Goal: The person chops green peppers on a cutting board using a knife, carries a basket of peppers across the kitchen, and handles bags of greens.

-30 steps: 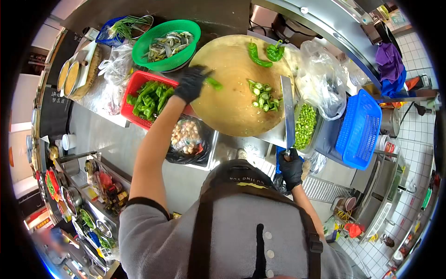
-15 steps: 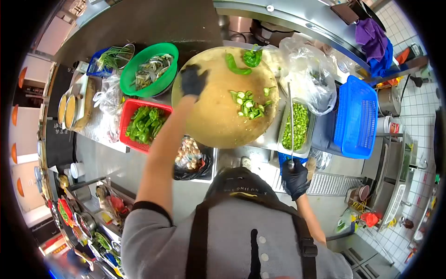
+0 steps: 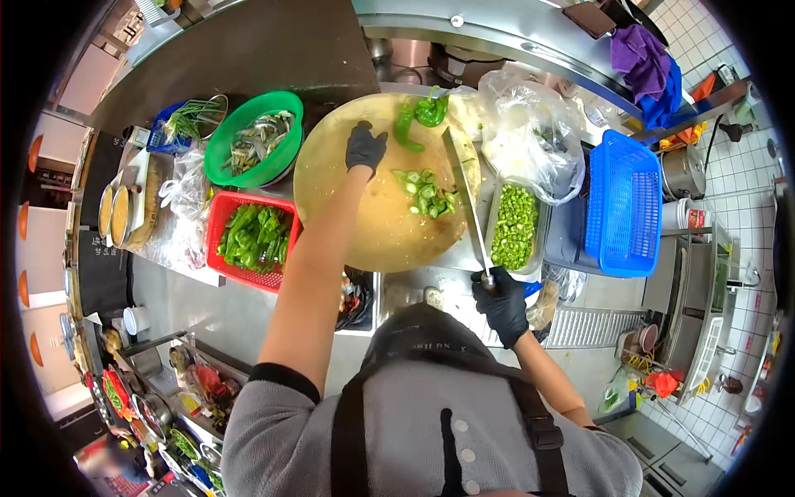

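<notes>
In the head view a round wooden chopping board (image 3: 331,219) carries a pile of green pepper slices (image 3: 431,199), a long green pepper (image 3: 405,128) and a curled green pepper (image 3: 431,111). My left hand (image 3: 365,147), black-gloved, is over the board's left half, thumb apart from the fingers and nothing in it. In a black glove too, my right hand (image 3: 503,306) is closed round the handle of a long knife (image 3: 468,192). Its blade slants up across the board's right edge, right of the slices. Beside it stands a metal tray of chopped green pepper (image 3: 513,228).
Left of the board are a green basin (image 3: 217,153) with small fish or shrimp and a red basket (image 3: 217,258) of green peppers. To the right lie a clear plastic bag (image 3: 538,124) and blue baskets (image 3: 654,215). A black bag (image 3: 358,302) sits below the board.
My left hand has moved right across the board. The knife in my right hand has swung left, from over the tray to the board's right edge.
</notes>
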`<act>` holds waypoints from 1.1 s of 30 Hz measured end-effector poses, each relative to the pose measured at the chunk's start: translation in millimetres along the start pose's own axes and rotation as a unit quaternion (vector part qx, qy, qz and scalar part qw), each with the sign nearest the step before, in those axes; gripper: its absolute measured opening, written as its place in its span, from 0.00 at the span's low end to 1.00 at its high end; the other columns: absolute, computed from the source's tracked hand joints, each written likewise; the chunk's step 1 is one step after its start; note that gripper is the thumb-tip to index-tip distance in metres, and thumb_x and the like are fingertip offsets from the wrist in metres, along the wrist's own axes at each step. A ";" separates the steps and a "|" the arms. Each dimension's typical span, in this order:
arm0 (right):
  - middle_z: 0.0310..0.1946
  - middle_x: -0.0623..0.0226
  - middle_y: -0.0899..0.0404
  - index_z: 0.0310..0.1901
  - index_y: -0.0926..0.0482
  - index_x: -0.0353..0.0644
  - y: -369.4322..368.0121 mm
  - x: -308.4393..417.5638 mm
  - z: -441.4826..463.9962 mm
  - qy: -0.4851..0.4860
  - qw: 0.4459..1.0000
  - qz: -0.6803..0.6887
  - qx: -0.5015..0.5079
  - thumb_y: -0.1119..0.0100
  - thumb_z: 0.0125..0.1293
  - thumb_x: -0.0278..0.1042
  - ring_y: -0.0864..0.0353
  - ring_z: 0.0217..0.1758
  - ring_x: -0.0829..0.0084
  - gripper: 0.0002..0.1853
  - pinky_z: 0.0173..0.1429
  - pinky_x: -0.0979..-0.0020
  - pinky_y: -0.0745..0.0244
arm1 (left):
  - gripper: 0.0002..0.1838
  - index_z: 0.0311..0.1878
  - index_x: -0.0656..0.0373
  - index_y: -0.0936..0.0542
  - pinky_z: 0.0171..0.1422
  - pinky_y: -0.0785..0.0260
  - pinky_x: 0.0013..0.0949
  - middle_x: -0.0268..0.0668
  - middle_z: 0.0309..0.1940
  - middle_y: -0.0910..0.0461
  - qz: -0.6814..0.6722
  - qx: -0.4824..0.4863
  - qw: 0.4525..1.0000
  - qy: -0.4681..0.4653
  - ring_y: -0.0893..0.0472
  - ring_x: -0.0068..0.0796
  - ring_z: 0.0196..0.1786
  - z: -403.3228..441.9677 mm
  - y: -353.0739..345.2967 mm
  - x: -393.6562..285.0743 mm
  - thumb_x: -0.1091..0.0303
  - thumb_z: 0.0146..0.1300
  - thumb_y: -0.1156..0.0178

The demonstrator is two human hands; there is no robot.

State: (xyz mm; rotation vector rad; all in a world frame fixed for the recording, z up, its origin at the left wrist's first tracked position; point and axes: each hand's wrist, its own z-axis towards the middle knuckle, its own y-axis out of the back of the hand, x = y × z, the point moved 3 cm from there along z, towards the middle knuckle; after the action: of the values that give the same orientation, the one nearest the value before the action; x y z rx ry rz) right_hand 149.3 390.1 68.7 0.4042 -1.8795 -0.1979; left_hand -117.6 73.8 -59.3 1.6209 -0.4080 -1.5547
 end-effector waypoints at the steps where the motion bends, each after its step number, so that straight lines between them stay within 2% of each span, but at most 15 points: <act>1: 0.19 0.71 0.28 0.35 0.26 0.36 -4.4 -0.2 3.5 -0.007 0.999 0.047 0.009 0.43 0.56 0.24 0.33 0.17 0.82 0.05 0.20 0.77 0.37 | 0.28 0.49 0.61 0.30 0.51 0.32 0.44 0.50 0.45 0.27 0.018 -0.002 0.999 0.028 0.26 0.50 0.49 1.4 4.7 -17.0 0.55 0.48 0.37; 4: 0.19 0.71 0.28 0.35 0.26 0.36 -9.1 0.5 9.5 -0.033 0.999 0.040 -0.001 0.44 0.57 0.22 0.32 0.16 0.81 0.04 0.19 0.77 0.37 | 0.39 0.61 0.59 0.39 0.54 0.34 0.45 0.52 0.53 0.33 0.036 -0.028 0.998 0.048 0.27 0.52 0.52 -2.9 -19.5 -59.5 0.56 0.46 0.36; 5: 0.16 0.63 0.24 0.36 0.24 0.38 -8.8 -20.0 16.0 0.044 0.999 -0.017 -0.022 0.42 0.57 0.30 0.23 0.18 0.77 0.07 0.24 0.73 0.30 | 0.40 0.65 0.58 0.44 0.55 0.34 0.45 0.51 0.55 0.35 0.084 -0.021 0.996 0.038 0.27 0.51 0.52 -3.3 -35.4 -65.1 0.60 0.49 0.40; 7: 0.17 0.61 0.23 0.38 0.24 0.38 -6.1 -2.3 14.9 -0.026 0.997 0.069 0.003 0.41 0.56 0.30 0.22 0.19 0.74 0.09 0.25 0.72 0.29 | 0.34 0.63 0.55 0.39 0.54 0.33 0.45 0.52 0.54 0.34 0.060 0.023 0.995 0.071 0.27 0.52 0.51 -4.2 -36.3 -78.1 0.64 0.49 0.43; 10: 0.20 0.54 0.22 0.40 0.25 0.40 -0.4 0.1 19.2 0.020 0.997 -0.068 -0.014 0.40 0.55 0.32 0.20 0.21 0.65 0.12 0.27 0.68 0.26 | 0.29 0.58 0.52 0.32 0.53 0.33 0.44 0.51 0.49 0.30 0.076 0.085 0.993 0.013 0.27 0.51 0.50 -6.0 -11.6 -52.3 0.68 0.48 0.45; 14: 0.22 0.54 0.22 0.38 0.27 0.41 -15.3 -11.6 29.2 0.057 0.996 -0.069 0.008 0.39 0.53 0.37 0.21 0.24 0.53 0.13 0.30 0.64 0.27 | 0.19 0.46 0.54 0.23 0.48 0.31 0.42 0.49 0.37 0.24 0.049 0.019 0.999 -0.014 0.24 0.47 0.43 -98.5 69.9 -26.4 0.70 0.46 0.46; 15: 0.20 0.55 0.23 0.37 0.28 0.41 -23.2 -2.0 30.7 0.075 0.993 -0.087 0.032 0.39 0.53 0.37 0.22 0.20 0.57 0.13 0.26 0.65 0.28 | 0.19 0.45 0.54 0.23 0.47 0.30 0.42 0.48 0.36 0.23 0.070 0.043 0.997 -0.008 0.24 0.47 0.42 -123.5 75.4 -17.0 0.70 0.46 0.46; 16: 0.17 0.57 0.24 0.36 0.30 0.41 -33.7 16.4 27.1 -0.016 0.996 -0.001 0.083 0.39 0.54 0.38 0.23 0.17 0.63 0.14 0.23 0.66 0.30 | 0.18 0.45 0.54 0.23 0.46 0.30 0.42 0.48 0.36 0.23 0.090 0.065 0.994 -0.005 0.23 0.47 0.41 -144.6 79.7 -10.5 0.70 0.46 0.46; 17: 0.17 0.58 0.25 0.37 0.30 0.41 -48.8 -0.2 35.2 0.022 0.996 -0.003 0.091 0.39 0.54 0.38 0.23 0.16 0.67 0.14 0.21 0.67 0.30 | 0.17 0.43 0.54 0.23 0.45 0.30 0.42 0.48 0.35 0.23 0.107 0.059 0.993 -0.005 0.23 0.47 0.40 -158.1 83.1 -8.8 0.70 0.46 0.46; 18: 0.16 0.66 0.27 0.40 0.31 0.40 -57.6 12.4 33.7 0.018 0.994 -0.025 0.104 0.42 0.57 0.29 0.29 0.14 0.79 0.12 0.18 0.74 0.34 | 0.16 0.42 0.54 0.22 0.45 0.29 0.41 0.48 0.35 0.23 0.122 0.053 0.991 -0.008 0.23 0.47 0.40 -168.2 83.9 -9.8 0.71 0.46 0.46; 22: 0.16 0.61 0.25 0.54 0.31 0.47 -79.7 -1.9 44.4 0.143 0.973 -0.118 0.135 0.41 0.56 0.33 0.26 0.14 0.71 0.22 0.22 0.70 0.30 | 0.10 0.35 0.55 0.22 0.43 0.29 0.41 0.47 0.32 0.23 0.169 0.028 0.985 -0.033 0.22 0.46 0.38 -174.9 85.3 -10.8 0.70 0.47 0.46; 25: 0.20 0.55 0.23 0.59 0.33 0.49 -85.2 -2.6 45.0 0.220 0.949 -0.172 0.147 0.42 0.56 0.36 0.23 0.19 0.64 0.26 0.26 0.66 0.28 | 0.15 0.40 0.57 0.21 0.47 0.30 0.43 0.47 0.32 0.23 0.191 0.076 0.978 0.021 0.23 0.48 0.40 -172.4 84.0 -9.6 0.69 0.46 0.45; 27: 0.22 0.52 0.23 0.60 0.33 0.49 -83.7 4.9 42.1 0.244 0.938 -0.213 0.126 0.43 0.57 0.38 0.21 0.22 0.59 0.27 0.29 0.63 0.27 | 0.14 0.38 0.57 0.21 0.46 0.30 0.43 0.47 0.32 0.22 0.198 0.075 0.977 0.012 0.22 0.48 0.39 -172.6 82.5 -10.7 0.69 0.47 0.45; 28: 0.22 0.51 0.24 0.60 0.32 0.49 -83.4 6.8 42.1 0.186 0.950 -0.202 0.149 0.43 0.56 0.38 0.21 0.25 0.57 0.27 0.30 0.61 0.28 | 0.13 0.38 0.57 0.21 0.46 0.30 0.44 0.46 0.31 0.22 0.201 0.074 0.977 0.007 0.22 0.48 0.39 -173.4 81.8 -13.5 0.69 0.47 0.46; 33: 0.18 0.62 0.26 0.59 0.31 0.49 -85.4 -4.6 51.8 0.169 0.951 -0.211 0.150 0.42 0.57 0.35 0.27 0.17 0.71 0.26 0.25 0.68 0.31 | 0.10 0.34 0.58 0.22 0.44 0.31 0.43 0.46 0.30 0.22 0.233 0.079 0.969 -0.037 0.22 0.46 0.37 -170.9 87.3 -29.4 0.69 0.47 0.47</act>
State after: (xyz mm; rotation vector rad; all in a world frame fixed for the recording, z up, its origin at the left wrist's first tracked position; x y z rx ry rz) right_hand 117.4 309.6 18.8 0.9888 -1.4670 -0.1165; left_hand 63.6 100.2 5.4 1.4505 -0.9034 -1.2481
